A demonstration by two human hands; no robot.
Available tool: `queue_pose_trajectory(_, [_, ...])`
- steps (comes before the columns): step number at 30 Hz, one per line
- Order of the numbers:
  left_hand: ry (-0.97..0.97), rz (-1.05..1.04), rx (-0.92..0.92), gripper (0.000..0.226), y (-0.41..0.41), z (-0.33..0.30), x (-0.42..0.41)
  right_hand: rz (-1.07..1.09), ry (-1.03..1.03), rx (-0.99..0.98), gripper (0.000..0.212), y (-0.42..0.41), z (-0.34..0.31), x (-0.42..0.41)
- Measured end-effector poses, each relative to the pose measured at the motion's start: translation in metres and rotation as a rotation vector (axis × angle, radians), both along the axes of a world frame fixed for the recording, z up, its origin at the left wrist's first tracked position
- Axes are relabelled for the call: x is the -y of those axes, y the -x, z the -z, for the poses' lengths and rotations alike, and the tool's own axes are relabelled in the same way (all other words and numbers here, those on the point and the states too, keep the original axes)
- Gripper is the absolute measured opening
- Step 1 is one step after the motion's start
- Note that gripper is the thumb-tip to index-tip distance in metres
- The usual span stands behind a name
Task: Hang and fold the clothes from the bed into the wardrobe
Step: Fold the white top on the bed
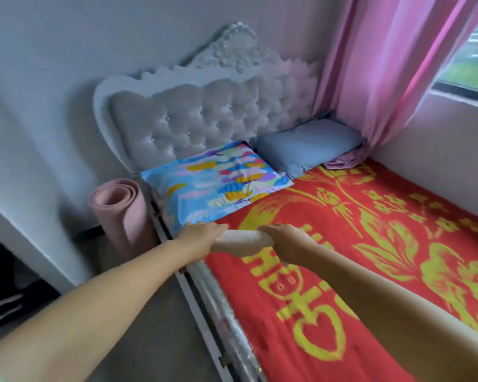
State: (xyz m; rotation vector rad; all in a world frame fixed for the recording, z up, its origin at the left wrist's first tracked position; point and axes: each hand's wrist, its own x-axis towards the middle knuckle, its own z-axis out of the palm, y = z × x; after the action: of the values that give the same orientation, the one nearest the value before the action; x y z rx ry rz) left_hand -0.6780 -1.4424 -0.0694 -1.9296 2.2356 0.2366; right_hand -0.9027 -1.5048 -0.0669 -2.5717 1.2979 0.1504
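Note:
A cream folded or rolled garment (239, 242) lies near the left edge of the bed, on the red and yellow blanket (342, 257). My left hand (198, 237) grips its left end. Its right end is gripped by my right hand (284, 238). Both arms reach forward from the bottom of the view. The garment sits just in front of the colourful pillow (218, 183). No wardrobe is in view.
A blue pillow (307, 146) lies by the tufted white headboard (204, 111). A rolled pink mat (119, 213) stands on the floor beside the bed. Pink curtains (384, 78) hang at the window on the right. A dark object sits at the far left.

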Motion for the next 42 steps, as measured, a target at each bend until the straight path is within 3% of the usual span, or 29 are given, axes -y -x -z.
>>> queue_pose_trajectory(8, [0.060, -0.462, -0.011, 0.067, -0.161, -0.008, -0.200, -0.442, 0.003, 0.009, 0.061, -0.212, -0.010, -0.105])
queue_pose_trajectory(12, [0.015, -0.626, 0.010, 0.062, -0.222, -0.003, -0.326, -0.642, 0.016, -0.008, 0.048, -0.308, -0.002, -0.202])
queue_pose_trajectory(19, [-0.015, -0.884, 0.053, 0.059, -0.314, -0.008, -0.550, -0.930, -0.044, -0.010, 0.060, -0.454, 0.004, -0.397])
queue_pose_trajectory(22, [-0.025, -0.976, 0.101, 0.055, -0.349, -0.007, -0.619, -1.031, -0.053, -0.093, 0.080, -0.504, 0.000, -0.460])
queue_pose_trajectory(26, [-0.042, -1.051, 0.079, 0.052, -0.387, 0.005, -0.661, -1.128, -0.019, -0.162, 0.087, -0.556, 0.003, -0.499])
queue_pose_trajectory(31, [-0.087, -1.068, 0.032, 0.045, -0.445, 0.038, -0.669, -1.142, -0.089, -0.170, 0.067, -0.617, 0.030, -0.505])
queue_pose_trajectory(42, [-0.266, -1.112, -0.056, 0.049, -0.601, 0.109, -0.666, -1.108, -0.241, -0.195, 0.048, -0.778, 0.104, -0.505])
